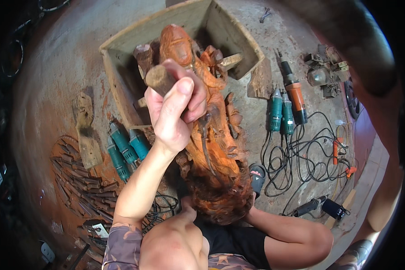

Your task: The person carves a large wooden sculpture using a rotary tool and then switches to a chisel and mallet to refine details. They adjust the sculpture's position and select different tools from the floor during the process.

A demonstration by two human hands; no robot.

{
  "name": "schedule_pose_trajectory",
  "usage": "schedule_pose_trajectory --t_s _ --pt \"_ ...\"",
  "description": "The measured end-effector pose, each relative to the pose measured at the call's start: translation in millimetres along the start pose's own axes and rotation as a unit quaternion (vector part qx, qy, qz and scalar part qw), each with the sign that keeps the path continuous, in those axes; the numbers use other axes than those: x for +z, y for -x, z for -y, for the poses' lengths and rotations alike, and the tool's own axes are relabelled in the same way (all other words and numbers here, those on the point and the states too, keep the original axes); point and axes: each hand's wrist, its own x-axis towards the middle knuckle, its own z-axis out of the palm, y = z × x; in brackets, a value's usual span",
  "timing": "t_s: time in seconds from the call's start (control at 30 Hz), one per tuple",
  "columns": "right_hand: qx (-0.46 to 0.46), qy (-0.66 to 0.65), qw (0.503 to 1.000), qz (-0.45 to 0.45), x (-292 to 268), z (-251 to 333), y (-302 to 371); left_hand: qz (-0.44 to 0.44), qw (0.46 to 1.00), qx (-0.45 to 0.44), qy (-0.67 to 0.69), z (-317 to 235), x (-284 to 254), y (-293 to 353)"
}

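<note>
My left hand [175, 108] is closed around a round wooden rod [159, 77], its blunt end toward me. The rest of the rod is hidden by the fist. Below and beyond the hand lies a long reddish-brown wood carving [216, 135], with a rounded, carved form [176, 45] at its far end and a rough, dark near end [220, 202] between my legs. Its far part leans into a wooden box [117, 90] with chunky wood pieces inside. The fist hovers over the carving; I cannot tell whether they touch. My right hand does not show.
Green rotary power tools [123, 148] lie left of the carving, beside many chisels [83, 180] and a wood slab [87, 132]. On the right are more green tools [276, 110], an orange-black tool [295, 94] and tangled cords [297, 157]. Another person's limb [387, 189] edges the right.
</note>
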Motion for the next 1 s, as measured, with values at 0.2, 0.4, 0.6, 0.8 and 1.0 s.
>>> schedule_pose_trajectory --t_s 0.2,0.4,0.6,0.8,1.0 --pt "-0.044 0.009 0.999 -0.012 -5 18 -11 -0.016 1.000 -0.015 0.000 1 4 3" --pt "-0.042 0.002 0.998 -0.037 -2 15 2 0.023 0.994 -0.003 -0.108 0 15 9" --pt "-0.023 -0.001 0.997 -0.074 7 1 30 0.071 0.990 0.016 -0.125 5 18 15" --pt "-0.003 0.006 0.994 -0.114 22 -10 70 0.175 0.937 -0.050 -0.298 -21 30 9" --pt "0.001 0.006 0.990 -0.138 36 -13 95 0.372 0.727 -0.080 -0.572 -64 58 -17"
